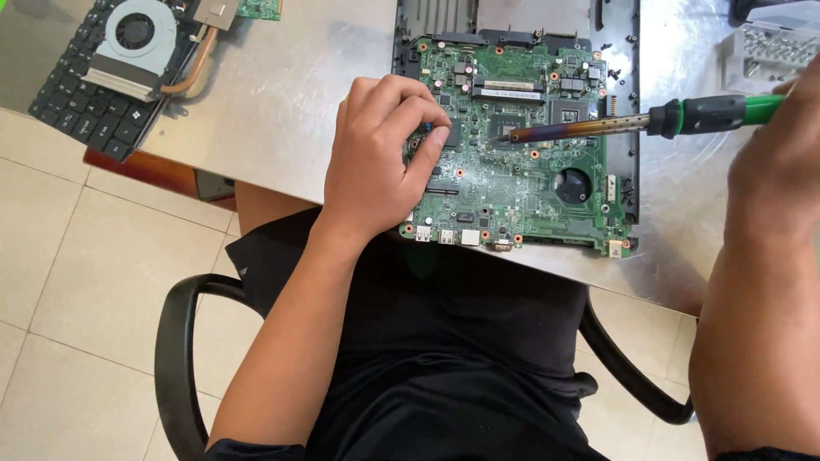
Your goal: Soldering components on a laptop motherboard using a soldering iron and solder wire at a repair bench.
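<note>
Soldering iron [598, 128], metal-tipped, gripped by right hand [781, 145]; left hand [376, 162] fingers seemingly pinching green circuit board [521, 171]

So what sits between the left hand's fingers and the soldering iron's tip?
In the head view, only bare green circuit board with small components lies between the left hand and the soldering iron tip.

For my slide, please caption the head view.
Left hand steadies green circuit board; right hand aims soldering iron.
</note>
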